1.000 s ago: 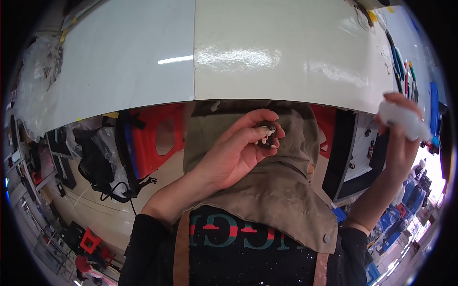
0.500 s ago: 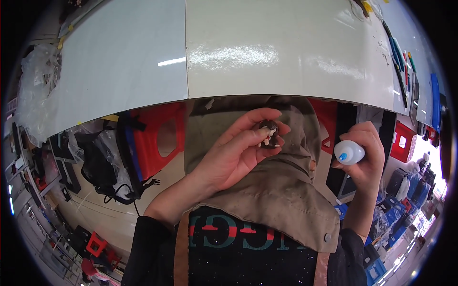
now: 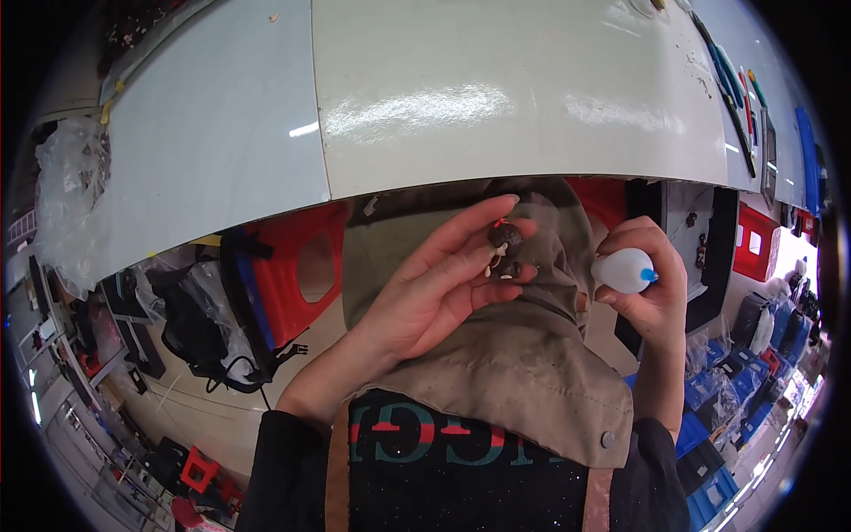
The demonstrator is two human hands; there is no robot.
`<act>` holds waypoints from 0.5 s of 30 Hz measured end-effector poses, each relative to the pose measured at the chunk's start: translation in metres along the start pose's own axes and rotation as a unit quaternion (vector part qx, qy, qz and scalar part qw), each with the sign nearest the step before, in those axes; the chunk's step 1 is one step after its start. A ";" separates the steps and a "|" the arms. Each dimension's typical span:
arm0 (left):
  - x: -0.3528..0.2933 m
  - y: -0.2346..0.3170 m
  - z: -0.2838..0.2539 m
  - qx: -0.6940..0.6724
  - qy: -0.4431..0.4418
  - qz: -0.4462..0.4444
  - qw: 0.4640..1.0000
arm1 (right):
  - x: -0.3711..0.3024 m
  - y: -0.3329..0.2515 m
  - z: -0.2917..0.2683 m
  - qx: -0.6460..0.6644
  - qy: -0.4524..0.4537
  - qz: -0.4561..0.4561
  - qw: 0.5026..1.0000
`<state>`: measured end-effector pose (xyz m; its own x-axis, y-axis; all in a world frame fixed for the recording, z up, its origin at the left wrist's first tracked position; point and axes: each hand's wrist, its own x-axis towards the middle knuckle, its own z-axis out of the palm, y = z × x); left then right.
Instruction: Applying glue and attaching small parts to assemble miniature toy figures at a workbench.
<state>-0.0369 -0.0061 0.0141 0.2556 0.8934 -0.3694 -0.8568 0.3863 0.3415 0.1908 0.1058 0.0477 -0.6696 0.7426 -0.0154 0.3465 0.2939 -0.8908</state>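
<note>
A small dark brown figurine with cream-coloured parts and a red bit on top is pinched between the thumb and fingers of my left hand, above my lap. The fingers cover part of it. To the right, my right hand is wrapped around a white squeeze bottle, whose blue tip points rightward. Bottle and figurine are apart. Beneath both hands spreads a brown apron.
A pale tabletop lies ahead, with long-handled tools at its right end and clear plastic wrapping at its left. An open drawer with small brown pieces sits beyond my right hand. Red stools stand under the table.
The figurine has been turned in my left hand, so its red top now shows. My right hand has shifted left, and the bottle's tip has swung to the right.
</note>
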 end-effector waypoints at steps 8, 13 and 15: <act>0.000 -0.002 0.001 -0.019 -0.021 -0.005 1.000 | -0.002 -0.003 -0.005 0.074 0.023 0.020 0.997; 0.001 -0.002 0.004 -0.030 0.006 -0.012 0.999 | 0.002 0.001 -0.014 0.121 0.070 0.003 0.990; 0.003 -0.001 0.003 -0.031 0.007 -0.012 0.999 | 0.005 0.000 -0.016 0.131 0.079 0.003 0.988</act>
<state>-0.0340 -0.0034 0.0157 0.2708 0.8804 -0.3893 -0.8764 0.3928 0.2785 0.1982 0.1188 0.0546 -0.5489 0.8353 0.0311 0.1553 0.1385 -0.9781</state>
